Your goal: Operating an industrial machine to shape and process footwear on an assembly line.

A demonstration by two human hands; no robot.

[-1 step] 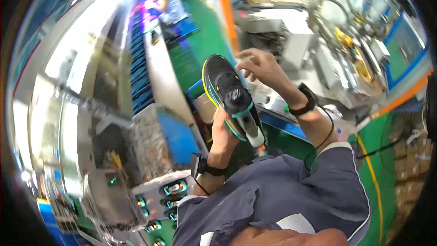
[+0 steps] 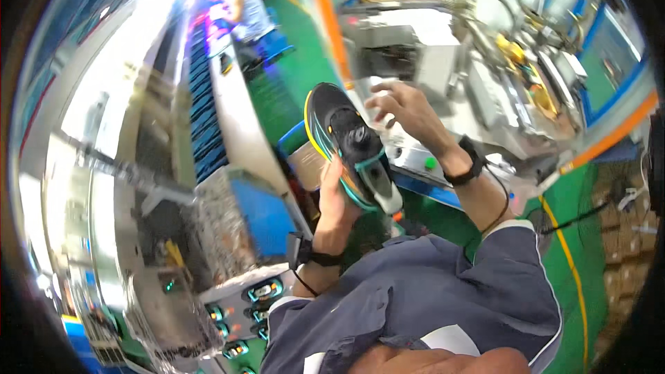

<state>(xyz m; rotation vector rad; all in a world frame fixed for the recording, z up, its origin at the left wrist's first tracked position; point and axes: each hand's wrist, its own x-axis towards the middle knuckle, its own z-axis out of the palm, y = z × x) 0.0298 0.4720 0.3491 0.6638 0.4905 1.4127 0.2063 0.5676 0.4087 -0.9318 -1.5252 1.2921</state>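
Observation:
A black shoe (image 2: 325,107) with a yellow and turquoise sole edge is held up in front of my chest, its toe pointing away from me. My left hand (image 2: 336,190) grips it from the left side near the heel, thumb along the sole edge. A pale grey form (image 2: 382,190) with an orange end sits in the shoe's opening. To the right of the shoe, apart from it, my right hand (image 2: 409,111) is raised with loosely bent, parted fingers and nothing visible in them.
At lower left, several shoes (image 2: 263,291) stand on a rack beside a metal machine (image 2: 166,305). A long conveyor (image 2: 239,118) runs away at left, where another person (image 2: 246,14) sits. Machinery (image 2: 429,48) fills the right, behind an orange post (image 2: 324,14).
My right hand has shifted slightly right and down, a little farther from the shoe. The surroundings have slid a little left in view. My left hand keeps its grip.

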